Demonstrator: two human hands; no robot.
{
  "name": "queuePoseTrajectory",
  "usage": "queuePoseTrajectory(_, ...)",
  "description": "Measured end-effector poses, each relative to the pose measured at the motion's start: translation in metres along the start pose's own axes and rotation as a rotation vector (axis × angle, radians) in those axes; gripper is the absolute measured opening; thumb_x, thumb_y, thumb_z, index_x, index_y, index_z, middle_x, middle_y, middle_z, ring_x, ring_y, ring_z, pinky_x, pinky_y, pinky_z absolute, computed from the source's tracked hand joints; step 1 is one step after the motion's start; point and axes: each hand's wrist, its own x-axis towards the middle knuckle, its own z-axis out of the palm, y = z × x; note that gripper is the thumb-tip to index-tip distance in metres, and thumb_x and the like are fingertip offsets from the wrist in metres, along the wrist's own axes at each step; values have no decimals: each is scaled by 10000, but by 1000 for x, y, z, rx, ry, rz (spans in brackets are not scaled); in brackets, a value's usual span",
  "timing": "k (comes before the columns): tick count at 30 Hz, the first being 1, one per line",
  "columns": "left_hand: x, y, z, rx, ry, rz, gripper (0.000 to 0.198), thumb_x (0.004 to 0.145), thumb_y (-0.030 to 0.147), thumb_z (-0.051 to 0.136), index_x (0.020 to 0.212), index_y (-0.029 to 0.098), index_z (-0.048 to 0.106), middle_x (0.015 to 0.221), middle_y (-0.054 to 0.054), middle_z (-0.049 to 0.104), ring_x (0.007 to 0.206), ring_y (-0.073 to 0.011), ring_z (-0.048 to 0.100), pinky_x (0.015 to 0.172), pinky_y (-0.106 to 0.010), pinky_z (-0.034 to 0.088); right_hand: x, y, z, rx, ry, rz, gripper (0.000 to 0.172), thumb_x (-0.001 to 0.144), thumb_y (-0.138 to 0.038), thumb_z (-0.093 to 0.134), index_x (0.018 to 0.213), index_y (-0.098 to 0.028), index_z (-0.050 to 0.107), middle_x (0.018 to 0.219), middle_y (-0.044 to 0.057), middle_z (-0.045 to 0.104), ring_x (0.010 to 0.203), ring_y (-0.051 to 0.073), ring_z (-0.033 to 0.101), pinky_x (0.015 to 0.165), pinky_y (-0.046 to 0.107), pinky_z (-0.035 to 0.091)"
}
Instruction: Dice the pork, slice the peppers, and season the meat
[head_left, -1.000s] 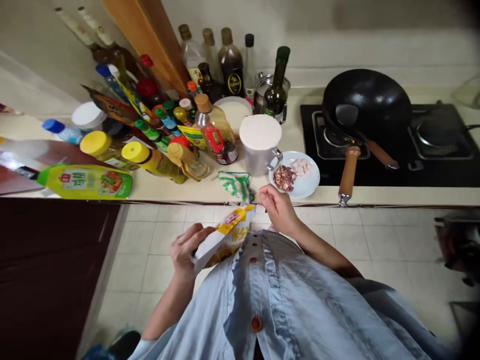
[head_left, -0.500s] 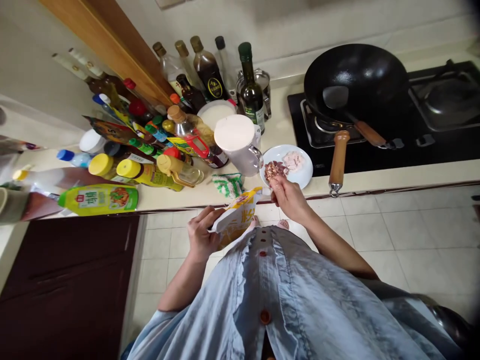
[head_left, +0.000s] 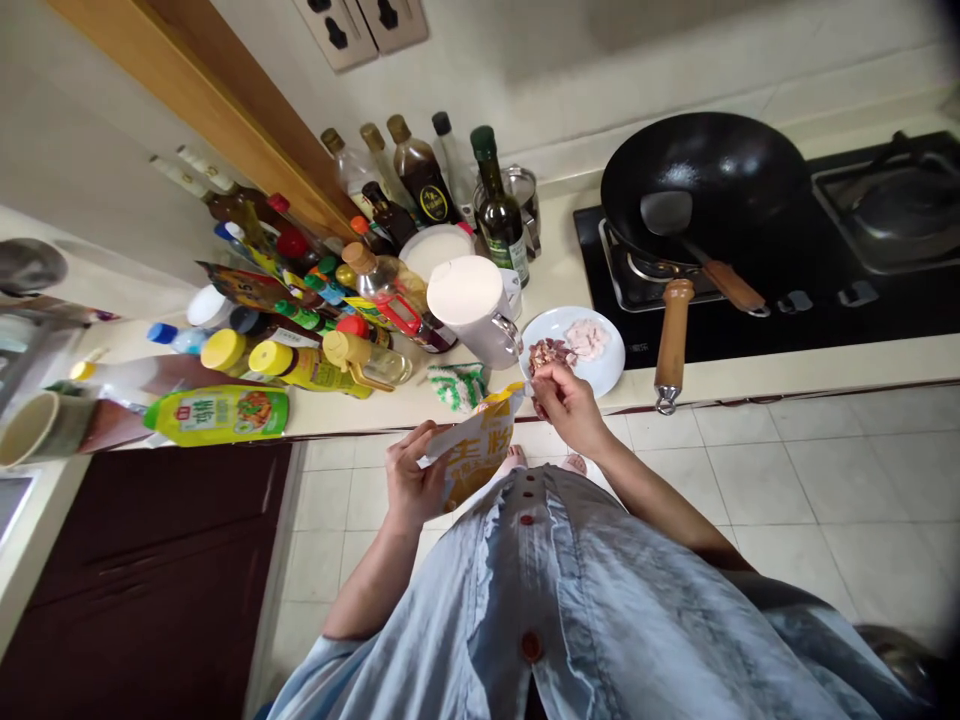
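A white and yellow plastic food bag (head_left: pixel 480 445) is held up before the counter edge, its printed front partly turned toward me. My left hand (head_left: pixel 414 475) is closed around its left side. At the bag's upper right corner, my right hand (head_left: pixel 571 408) is closed in a pinch on the plastic. Just beyond my right fingers sits a white plate (head_left: pixel 613 372) with chopped dark red meat (head_left: pixel 551 354) and a paler pile of meat or fat (head_left: pixel 587 338). A green and white knitted cloth (head_left: pixel 459 388) lies left of the plate. What is inside the bag is hidden.
A black wok (head_left: pixel 705 170) with a spatula (head_left: pixel 667 213) in it stands on the gas stove (head_left: pixel 750 335); its wooden handle (head_left: pixel 673 335) juts over the counter edge. A white mug (head_left: pixel 480 310) stands behind the cloth. Several bottles, including a green glass one (head_left: pixel 501 215), crowd the left counter.
My view has shifted, so the counter things sit lower in the picture. The bag has turned to show more of its printed front. My right fingers have come onto its corner.
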Motion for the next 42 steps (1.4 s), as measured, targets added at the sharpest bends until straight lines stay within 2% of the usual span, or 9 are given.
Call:
queuePoseTrajectory(3, 2, 1, 1, -6, 13, 25, 124, 865, 207, 549, 789, 173, 640, 632, 18, 558, 518, -83, 479, 509, -188, 372, 1, 0, 1, -94, 2, -59, 208, 951, -426, 468, 922, -227, 521, 611, -53, 510, 505, 100, 457, 487, 229, 355)
queuePoseTrajectory(9, 5, 11, 6, 15, -23, 3, 150, 865, 204, 531, 773, 166, 643, 637, 8, 565, 514, -83, 496, 505, -181, 388, 4, -2, 2, -240, 169, -55, 237, 978, -396, 385, 826, -229, 458, 648, -29, 489, 573, 126, 459, 549, 260, 363)
queuePoseTrajectory(18, 3, 5, 10, 31, 22, -172, 310, 869, 315, 567, 601, 160, 555, 559, 14, 506, 494, -90, 478, 493, -194, 400, 2, -15, -13, -307, 38, -276, 98, 940, -307, 475, 945, -228, 534, 840, 33, 595, 678, 150, 506, 629, 294, 416)
queuePoseTrajectory(22, 6, 11, 11, 33, 9, -135, 333, 872, 309, 562, 575, 159, 548, 541, 14, 500, 474, -86, 466, 469, -192, 378, -2, -6, -21, -146, -55, -57, 250, 891, -448, 577, 1019, -241, 517, 739, -23, 542, 591, 131, 479, 540, 265, 402)
queuePoseTrajectory(25, 8, 17, 13, 70, -11, -107, 297, 878, 306, 551, 622, 161, 595, 554, 7, 527, 473, -90, 480, 466, -194, 380, -4, 5, -22, -37, -81, 127, 333, 902, -553, 507, 910, -221, 530, 628, -50, 493, 511, 112, 441, 475, 244, 364)
queuePoseTrajectory(28, 7, 19, 16, 91, -26, -127, 264, 890, 307, 543, 696, 157, 640, 596, -10, 576, 523, -104, 533, 509, -198, 420, -5, 13, -23, 24, -65, 148, 350, 873, -560, 544, 835, -212, 546, 585, -63, 455, 494, 99, 415, 462, 234, 353)
queuePoseTrajectory(31, 6, 17, 17, 95, -25, -141, 265, 893, 303, 545, 696, 155, 641, 596, -12, 579, 534, -107, 537, 523, -201, 423, -5, 15, -26, 70, -66, 128, 339, 783, -507, 680, 936, -229, 564, 602, -85, 424, 515, 97, 422, 491, 236, 403)
queuePoseTrajectory(36, 6, 17, 19, 113, -39, -137, 255, 894, 292, 548, 693, 154, 623, 600, -9, 575, 532, -106, 534, 523, -203, 412, -3, 16, -29, 132, -56, 207, 338, 800, -519, 648, 942, -222, 573, 729, -27, 553, 605, 129, 532, 565, 285, 488)
queuePoseTrajectory(42, 5, 15, 20, 117, -37, -140, 284, 902, 305, 542, 678, 151, 626, 583, -6, 569, 519, -98, 508, 511, -200, 404, -2, 20, -33, -8, -22, -62, 184, 795, -344, 688, 914, -226, 610, 1035, 36, 571, 697, 119, 511, 651, 291, 482)
